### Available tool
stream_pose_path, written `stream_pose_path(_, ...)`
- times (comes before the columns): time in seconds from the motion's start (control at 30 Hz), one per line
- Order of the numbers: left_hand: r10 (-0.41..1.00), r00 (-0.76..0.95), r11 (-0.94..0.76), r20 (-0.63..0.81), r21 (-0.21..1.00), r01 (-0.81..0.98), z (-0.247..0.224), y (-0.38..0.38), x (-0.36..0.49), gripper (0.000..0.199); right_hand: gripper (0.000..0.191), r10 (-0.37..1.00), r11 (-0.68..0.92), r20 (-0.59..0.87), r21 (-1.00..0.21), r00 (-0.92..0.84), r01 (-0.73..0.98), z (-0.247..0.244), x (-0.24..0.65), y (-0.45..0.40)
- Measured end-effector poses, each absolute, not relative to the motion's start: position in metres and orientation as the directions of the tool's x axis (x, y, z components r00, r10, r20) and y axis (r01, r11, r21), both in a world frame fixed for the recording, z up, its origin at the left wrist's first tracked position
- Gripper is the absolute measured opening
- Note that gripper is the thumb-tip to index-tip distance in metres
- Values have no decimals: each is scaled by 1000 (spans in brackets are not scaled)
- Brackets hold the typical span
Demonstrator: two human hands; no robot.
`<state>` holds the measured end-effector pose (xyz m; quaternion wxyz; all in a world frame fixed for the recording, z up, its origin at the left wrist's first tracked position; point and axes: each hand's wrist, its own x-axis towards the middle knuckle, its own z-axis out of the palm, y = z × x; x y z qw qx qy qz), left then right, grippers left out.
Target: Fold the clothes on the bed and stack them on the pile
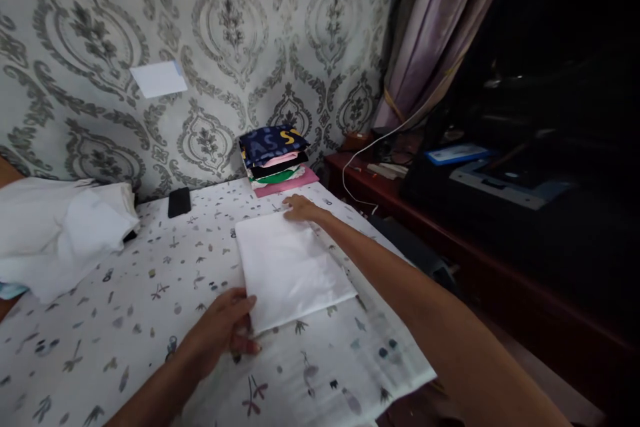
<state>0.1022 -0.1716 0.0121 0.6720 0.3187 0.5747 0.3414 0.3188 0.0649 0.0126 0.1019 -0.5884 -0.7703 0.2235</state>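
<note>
A white garment, folded into a rough rectangle, lies flat on the patterned bedsheet in front of me. My left hand is at its near left corner, thumb on the edge and fingers curled beside and partly under it. At the far right corner, my right hand has its fingers bent over the cloth's edge; the fingertips are partly hidden. Just beyond that hand stands a stack of folded clothes, with a navy lettered piece on top and pink, black and green ones below.
A heap of white clothes lies at the left, with part of another person's arm behind it. Near the wall is a black phone. A dark red wooden ledge with a white cable runs along the right.
</note>
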Motion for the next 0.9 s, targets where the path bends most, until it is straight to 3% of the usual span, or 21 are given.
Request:
stream_pose_path(0.27, 779, 139, 627, -611, 765, -149, 12, -162, 93, 36, 29, 935, 52, -237, -644, -264, 763, 29, 337, 64)
stream_pose_path(0.4, 817, -34, 548, -576, 794, -264, 23, -155, 32, 34, 10, 891, -16, -322, -727, -320, 687, 27, 357, 19)
stream_pose_path(0.6, 759, -203, 544, -618, 774, -324, 32, -155, 9, 9, 13, 864, -132, -396, -774, -311, 619, 20, 339, -1)
stream_pose_path(0.73, 751, -217, 542, -624, 770, -337, 33, -163, 30, 22, 15, 881, -177, -404, -765, -248, 619, 18, 295, 32)
stream_pose_path(0.9, 780, -158, 536, -606, 776, -333, 13, -171, 31, 51, 24, 926, -106, -315, -746, -208, 657, 16, 260, 50)
